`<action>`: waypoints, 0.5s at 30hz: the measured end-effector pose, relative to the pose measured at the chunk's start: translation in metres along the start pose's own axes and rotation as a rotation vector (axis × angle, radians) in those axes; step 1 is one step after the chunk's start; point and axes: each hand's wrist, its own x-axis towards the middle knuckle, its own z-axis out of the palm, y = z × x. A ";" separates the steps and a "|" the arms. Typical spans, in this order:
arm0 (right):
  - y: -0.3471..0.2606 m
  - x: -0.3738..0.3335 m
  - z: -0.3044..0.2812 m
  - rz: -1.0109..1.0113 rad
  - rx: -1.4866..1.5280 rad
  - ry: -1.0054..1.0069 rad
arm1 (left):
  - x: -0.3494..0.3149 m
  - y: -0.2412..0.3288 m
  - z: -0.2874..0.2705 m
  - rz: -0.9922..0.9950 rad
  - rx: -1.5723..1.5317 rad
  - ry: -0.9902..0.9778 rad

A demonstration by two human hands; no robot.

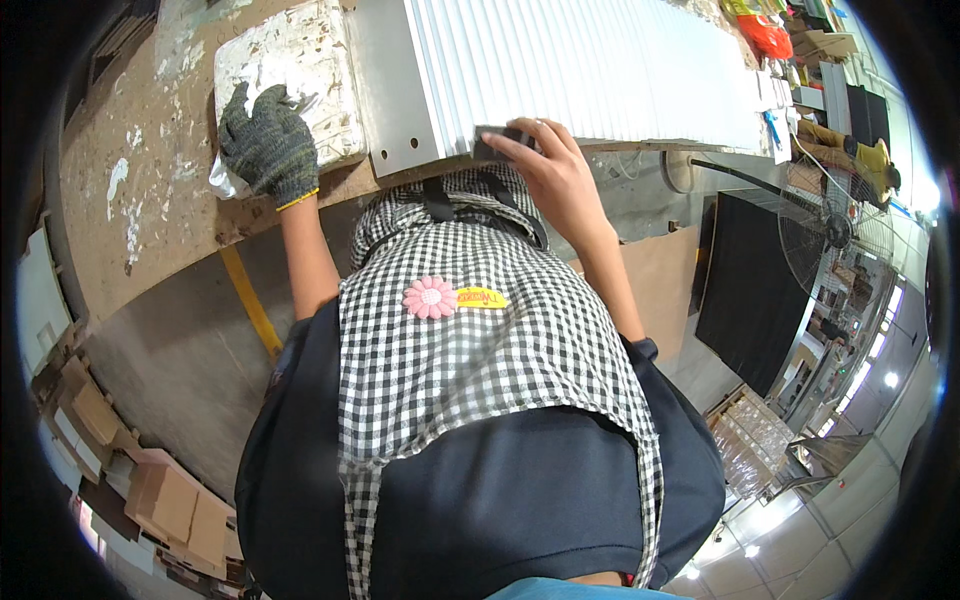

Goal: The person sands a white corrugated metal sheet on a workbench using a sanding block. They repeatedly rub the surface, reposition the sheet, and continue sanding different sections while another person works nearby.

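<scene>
My left hand (266,147), in a dark grey knitted glove with a yellow cuff edge, rests on a stained white slab (330,60) with its fingers spread. Crumpled white material (228,182) pokes out beside the glove; whether it is cloth or film I cannot tell. My bare right hand (560,175) pinches a small dark block (492,143) between thumb and fingers. That block is at the near edge of a long white ribbed panel (580,70). A flat grey-white plate (395,80) with small holes lies between slab and panel.
The worn brown workbench (150,190) is spotted with white residue. A red-orange bag (768,38) lies at the far right. A large fan (836,230) and a black board (750,290) stand right of me. Cardboard (180,505) is stacked at lower left. Another person (868,168) is far right.
</scene>
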 end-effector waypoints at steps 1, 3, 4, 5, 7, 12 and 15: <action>0.000 0.002 0.004 0.005 -0.001 0.045 | 0.000 0.000 0.002 0.005 -0.027 0.006; 0.004 0.000 0.004 -0.039 -0.116 -0.055 | -0.001 0.000 -0.003 0.015 0.034 0.012; 0.003 -0.004 -0.004 -0.058 -0.125 -0.110 | -0.001 0.000 -0.005 0.020 0.064 0.014; 0.002 -0.008 -0.011 -0.069 -0.140 -0.168 | -0.001 0.000 -0.005 0.018 0.049 0.014; -0.002 -0.005 -0.016 -0.074 -0.103 -0.147 | -0.003 0.000 -0.007 0.012 0.022 0.016; -0.001 0.007 0.020 -0.026 0.019 -0.073 | -0.001 0.003 -0.006 0.079 -0.064 0.091; -0.005 0.002 -0.011 -0.092 0.232 -0.242 | -0.001 -0.001 -0.004 0.040 -0.056 0.036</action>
